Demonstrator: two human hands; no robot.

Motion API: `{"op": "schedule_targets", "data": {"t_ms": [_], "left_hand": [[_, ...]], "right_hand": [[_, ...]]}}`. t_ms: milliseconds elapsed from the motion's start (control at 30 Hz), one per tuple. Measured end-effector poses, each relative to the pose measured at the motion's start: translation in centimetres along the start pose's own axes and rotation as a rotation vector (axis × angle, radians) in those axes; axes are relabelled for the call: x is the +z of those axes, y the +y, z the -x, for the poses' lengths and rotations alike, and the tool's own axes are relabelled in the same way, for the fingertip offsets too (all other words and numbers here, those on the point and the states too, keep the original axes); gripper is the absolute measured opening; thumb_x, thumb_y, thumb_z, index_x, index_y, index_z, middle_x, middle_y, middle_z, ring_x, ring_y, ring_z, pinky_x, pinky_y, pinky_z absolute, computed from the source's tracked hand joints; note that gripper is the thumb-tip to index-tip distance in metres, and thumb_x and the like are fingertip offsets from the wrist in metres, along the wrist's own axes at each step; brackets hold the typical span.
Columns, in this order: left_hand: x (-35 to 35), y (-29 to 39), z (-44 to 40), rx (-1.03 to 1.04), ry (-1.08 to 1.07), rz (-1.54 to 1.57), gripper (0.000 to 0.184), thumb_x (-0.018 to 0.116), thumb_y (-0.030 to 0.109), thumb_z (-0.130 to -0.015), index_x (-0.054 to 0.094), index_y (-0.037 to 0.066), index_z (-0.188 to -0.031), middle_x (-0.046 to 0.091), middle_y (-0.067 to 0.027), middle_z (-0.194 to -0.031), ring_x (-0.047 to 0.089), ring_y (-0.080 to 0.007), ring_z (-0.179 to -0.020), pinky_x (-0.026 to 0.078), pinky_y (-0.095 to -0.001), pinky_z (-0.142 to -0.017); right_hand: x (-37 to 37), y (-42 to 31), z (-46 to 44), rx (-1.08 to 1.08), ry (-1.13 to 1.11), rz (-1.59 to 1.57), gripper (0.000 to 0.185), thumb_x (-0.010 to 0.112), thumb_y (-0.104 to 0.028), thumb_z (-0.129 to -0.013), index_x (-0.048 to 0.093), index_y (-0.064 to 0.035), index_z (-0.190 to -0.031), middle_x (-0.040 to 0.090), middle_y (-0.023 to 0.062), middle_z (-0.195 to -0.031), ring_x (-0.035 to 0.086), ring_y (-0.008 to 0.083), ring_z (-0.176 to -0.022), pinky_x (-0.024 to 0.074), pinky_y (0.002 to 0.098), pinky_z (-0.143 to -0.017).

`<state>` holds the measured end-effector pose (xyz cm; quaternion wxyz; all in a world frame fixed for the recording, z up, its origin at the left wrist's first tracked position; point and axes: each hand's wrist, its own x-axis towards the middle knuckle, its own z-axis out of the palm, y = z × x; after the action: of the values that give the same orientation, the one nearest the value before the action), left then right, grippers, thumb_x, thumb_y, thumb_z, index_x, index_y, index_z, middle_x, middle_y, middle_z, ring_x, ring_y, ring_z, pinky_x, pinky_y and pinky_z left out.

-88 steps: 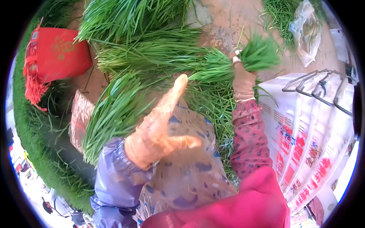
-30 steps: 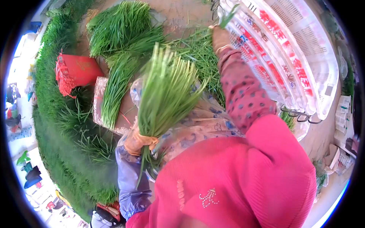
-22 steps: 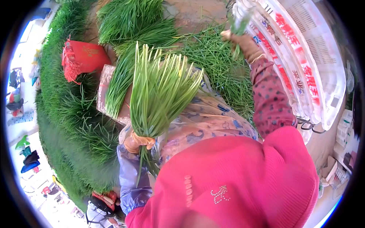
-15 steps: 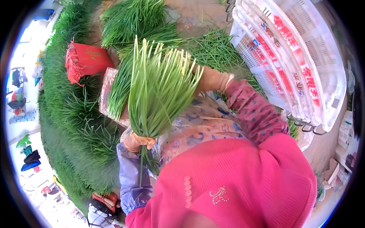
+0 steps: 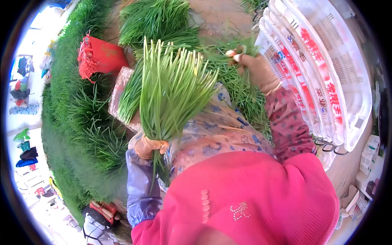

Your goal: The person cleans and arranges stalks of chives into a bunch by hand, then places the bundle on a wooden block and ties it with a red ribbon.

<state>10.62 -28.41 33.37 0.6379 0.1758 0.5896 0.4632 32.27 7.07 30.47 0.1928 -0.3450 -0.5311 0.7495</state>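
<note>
My gloved left hand (image 5: 150,148) is wrapped round a large bunch of chives (image 5: 173,90) near its leafy end. Pale cut ends fan out at the top of the bunch, and a few leaf tips hang below my fist. Off to the right, my gloved right hand (image 5: 259,72) is apart from the bunch, its fingers closed on a few loose chive leaves (image 5: 249,48) that are partly blurred. Beneath that hand lies a scatter of chive trimmings (image 5: 241,92) on the ground.
White plastic crates (image 5: 310,69) with red lettering stand stacked at the right. More chives lie on a low box (image 5: 121,81) beside a red bag (image 5: 106,57). A chive heap (image 5: 155,20) lies ahead; a long bank of chives (image 5: 67,122) lines the left.
My right hand has moved from behind the bunch out to the right, over the trimmings, and loose leaves now show in its fingers. My left hand keeps hold of the bunch.
</note>
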Motion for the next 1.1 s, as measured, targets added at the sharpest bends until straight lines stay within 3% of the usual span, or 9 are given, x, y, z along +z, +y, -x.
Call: {"op": "schedule_targets", "data": {"t_ms": [233, 333, 400, 500, 667, 733, 933, 1000, 1100], "left_hand": [[0.9, 0.3, -0.7, 0.036, 0.023, -0.086, 0.041, 0.072, 0.008, -0.072, 0.058, -0.005, -0.108, 0.055, -0.0059, -0.066, 0.049, -0.0166, -0.051, 0.036, -0.0299, -0.046], [-0.1, -0.5, -0.5, -0.015, 0.021, -0.058, 0.041, 0.071, 0.001, -0.068, 0.058, -0.004, -0.107, 0.055, -0.0058, -0.066, 0.05, -0.0164, -0.051, 0.037, -0.0295, -0.046], [1.5, 1.0, 0.7, -0.074, 0.098, 0.046, 0.036, 0.068, -0.002, -0.062, 0.061, -0.001, -0.097, 0.055, -0.0038, -0.066, 0.049, -0.0156, -0.052, 0.037, -0.0295, -0.046], [3.1, 2.8, 0.9, -0.054, 0.185, -0.175, 0.022, 0.062, -0.003, -0.055, 0.063, 0.003, -0.075, 0.055, 0.0, -0.062, 0.048, -0.0132, -0.053, 0.037, -0.0293, -0.046], [1.3, 1.3, -0.4, -0.028, 0.128, -0.225, 0.022, 0.063, -0.005, -0.056, 0.064, 0.003, -0.077, 0.054, 0.0002, -0.061, 0.049, -0.0127, -0.054, 0.038, -0.0294, -0.046], [0.9, 1.1, -1.0, -0.014, 0.086, -0.265, 0.024, 0.063, -0.006, -0.056, 0.065, 0.002, -0.078, 0.055, 0.0002, -0.061, 0.049, -0.0129, -0.055, 0.039, -0.0294, -0.046], [0.1, -0.1, -0.7, -0.024, -0.005, -0.098, 0.043, 0.078, 0.0, -0.068, 0.058, -0.003, -0.106, 0.058, -0.0078, -0.061, 0.055, -0.0186, -0.047, 0.042, -0.0295, -0.041], [0.6, -0.2, -0.1, -0.007, 0.0, 0.007, 0.053, 0.079, 0.001, -0.068, 0.054, -0.003, -0.114, 0.06, -0.0087, -0.067, 0.056, -0.0185, -0.048, 0.042, -0.0296, -0.041], [1.7, 0.9, -0.1, 0.056, 0.002, -0.053, 0.037, 0.074, -0.005, -0.066, 0.059, -0.004, -0.1, 0.059, -0.0099, -0.065, 0.056, -0.021, -0.047, 0.042, -0.0311, -0.042]], "right_hand": [[7.5, -2.7, 1.7, -0.018, -0.19, 0.57, 0.034, 0.065, -0.032, -0.085, 0.068, -0.0045, -0.105, 0.069, 0.0126, -0.085, 0.064, 0.0244, -0.075, 0.0506, 0.0376, -0.073], [6.5, -3.0, 0.7, 0.033, -0.098, 0.637, 0.03, 0.063, -0.029, -0.082, 0.07, -0.0038, -0.098, 0.067, 0.0161, -0.075, 0.064, 0.0266, -0.071, 0.0505, 0.0387, -0.073], [4.7, -2.7, 0.1, -0.114, 0.252, 0.702, 0.025, 0.061, -0.027, -0.084, 0.072, -0.0051, -0.092, 0.067, 0.012, -0.074, 0.063, 0.0214, -0.067, 0.0508, 0.0356, -0.066], [2.8, -2.7, 0.6, -0.165, 0.275, 0.193, 0.021, 0.058, -0.022, -0.09, 0.069, -0.0036, -0.091, 0.058, -0.0006, -0.067, 0.049, 0.0072, -0.055, 0.0374, 0.0229, -0.047], [5.6, -4.3, 3.5, -0.068, -0.029, 0.284, 0.02, 0.056, -0.019, -0.09, 0.067, -0.0066, -0.1, 0.058, 0.0003, -0.069, 0.051, 0.0078, -0.061, 0.0422, 0.0246, -0.054], [7.3, -4.4, 3.6, 0.027, -0.312, 0.798, 0.026, 0.061, -0.025, -0.084, 0.067, -0.0079, -0.102, 0.068, 0.0105, -0.082, 0.066, 0.0248, -0.077, 0.0516, 0.0383, -0.07], [6.9, 2.5, -0.1, -0.287, -0.04, 1.125, 0.027, 0.061, -0.027, -0.083, 0.065, -0.0087, -0.103, 0.066, 0.0204, -0.091, 0.062, 0.0423, -0.085, 0.0501, 0.0474, -0.075], [4.3, 3.1, -1.9, -0.147, 0.167, 0.803, 0.025, 0.062, -0.029, -0.087, 0.067, -0.0088, -0.101, 0.069, 0.0113, -0.081, 0.065, 0.0258, -0.07, 0.0512, 0.0384, -0.065], [1.1, 1.4, -2.5, 0.063, 0.197, 0.276, 0.026, 0.063, -0.032, -0.09, 0.068, -0.0095, -0.102, 0.068, 0.0048, -0.078, 0.061, 0.0126, -0.068, 0.0496, 0.0311, -0.062]]}}
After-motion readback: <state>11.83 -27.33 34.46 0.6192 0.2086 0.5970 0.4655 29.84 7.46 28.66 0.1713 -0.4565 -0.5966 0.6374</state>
